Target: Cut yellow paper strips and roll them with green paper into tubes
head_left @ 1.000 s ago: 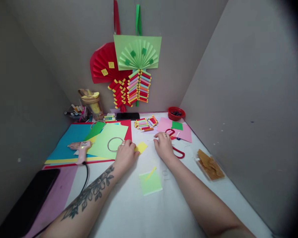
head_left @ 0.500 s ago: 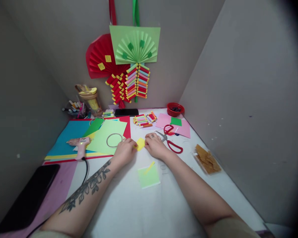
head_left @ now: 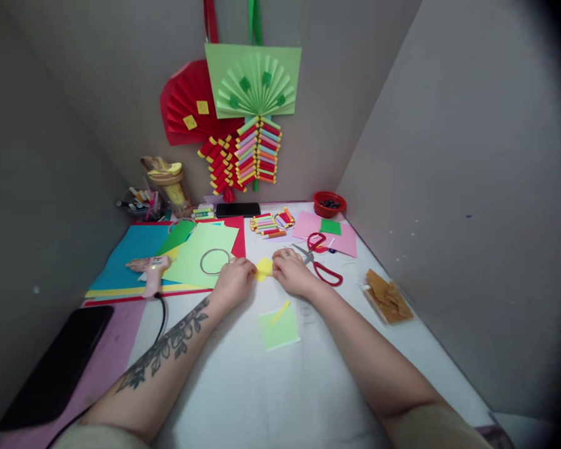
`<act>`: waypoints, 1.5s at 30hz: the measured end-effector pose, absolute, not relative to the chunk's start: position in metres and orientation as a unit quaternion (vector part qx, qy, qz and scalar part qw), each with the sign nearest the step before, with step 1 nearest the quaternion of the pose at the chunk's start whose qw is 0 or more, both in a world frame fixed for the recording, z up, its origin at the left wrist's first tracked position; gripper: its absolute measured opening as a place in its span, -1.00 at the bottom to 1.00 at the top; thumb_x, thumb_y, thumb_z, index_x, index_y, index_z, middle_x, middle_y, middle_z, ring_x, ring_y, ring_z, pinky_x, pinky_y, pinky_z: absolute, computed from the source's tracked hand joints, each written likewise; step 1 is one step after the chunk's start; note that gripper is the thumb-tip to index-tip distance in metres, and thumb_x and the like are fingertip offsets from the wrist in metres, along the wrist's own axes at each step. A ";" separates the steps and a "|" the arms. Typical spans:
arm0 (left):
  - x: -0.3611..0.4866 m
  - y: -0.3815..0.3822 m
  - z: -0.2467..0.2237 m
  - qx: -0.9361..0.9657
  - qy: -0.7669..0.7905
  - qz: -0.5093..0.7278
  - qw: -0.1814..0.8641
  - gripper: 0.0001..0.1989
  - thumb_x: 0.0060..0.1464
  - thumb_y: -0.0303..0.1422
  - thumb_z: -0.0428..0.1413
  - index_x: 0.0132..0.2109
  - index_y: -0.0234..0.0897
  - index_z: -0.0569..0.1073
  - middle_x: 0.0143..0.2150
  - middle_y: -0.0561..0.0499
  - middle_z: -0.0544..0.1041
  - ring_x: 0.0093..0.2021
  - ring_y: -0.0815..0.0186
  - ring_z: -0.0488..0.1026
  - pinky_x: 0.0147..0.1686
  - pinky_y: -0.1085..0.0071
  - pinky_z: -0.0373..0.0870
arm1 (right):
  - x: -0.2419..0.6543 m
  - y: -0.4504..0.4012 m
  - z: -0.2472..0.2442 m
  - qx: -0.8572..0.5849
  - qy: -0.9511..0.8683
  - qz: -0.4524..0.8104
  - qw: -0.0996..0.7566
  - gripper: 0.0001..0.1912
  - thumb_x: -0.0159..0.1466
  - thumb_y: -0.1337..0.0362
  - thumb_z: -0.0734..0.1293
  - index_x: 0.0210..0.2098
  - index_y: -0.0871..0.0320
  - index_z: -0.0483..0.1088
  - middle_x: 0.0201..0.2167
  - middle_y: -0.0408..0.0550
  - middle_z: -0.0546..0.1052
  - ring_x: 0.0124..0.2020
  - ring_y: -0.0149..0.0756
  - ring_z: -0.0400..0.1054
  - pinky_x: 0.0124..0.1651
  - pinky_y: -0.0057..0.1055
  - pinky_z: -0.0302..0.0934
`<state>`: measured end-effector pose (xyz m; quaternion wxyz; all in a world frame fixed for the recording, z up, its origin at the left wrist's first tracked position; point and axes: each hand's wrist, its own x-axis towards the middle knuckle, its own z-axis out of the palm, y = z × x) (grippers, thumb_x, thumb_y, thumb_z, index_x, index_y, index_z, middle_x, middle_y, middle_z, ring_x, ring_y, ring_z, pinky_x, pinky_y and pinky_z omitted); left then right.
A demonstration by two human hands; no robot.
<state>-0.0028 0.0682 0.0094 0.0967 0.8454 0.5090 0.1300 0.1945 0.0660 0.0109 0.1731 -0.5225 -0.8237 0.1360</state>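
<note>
A small yellow piece of paper [head_left: 263,268] lies between my two hands at the middle of the table. My left hand [head_left: 236,277] pinches its left edge, fingers curled together. On the other side, my right hand [head_left: 290,270] has its closed fingers on the right edge. Both sets of fingertips partly hide the paper. Red-handled scissors [head_left: 327,274] lie open just right of my right hand. Nearer to me, a light green paper square [head_left: 279,329] rests flat with a thin yellow strip [head_left: 280,313] across its upper part.
Colored paper sheets [head_left: 187,255] are stacked at left, with a metal ring [head_left: 215,251] and a pink glue gun [head_left: 155,274] on top. Small rolled paper tubes [head_left: 262,223] and a red bowl [head_left: 330,194] stand at the back. A brown-filled tray [head_left: 388,299] lies right.
My hands stay at the yellow paper with hardly any movement. The whole view has shifted very slightly.
</note>
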 end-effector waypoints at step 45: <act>0.009 0.055 0.022 0.818 0.500 0.262 0.107 -0.75 0.18 -0.30 -0.08 -0.13 -0.21 0.46 -0.07 -0.07 0.45 0.02 0.18 0.28 0.03 0.20 0.18 | 0.286 0.043 0.014 -0.689 -0.471 0.216 0.507 -0.74 0.08 0.24 0.24 -0.24 0.10 0.16 -0.50 -0.22 0.34 -0.54 -0.40 0.23 -0.45 -0.47 0.12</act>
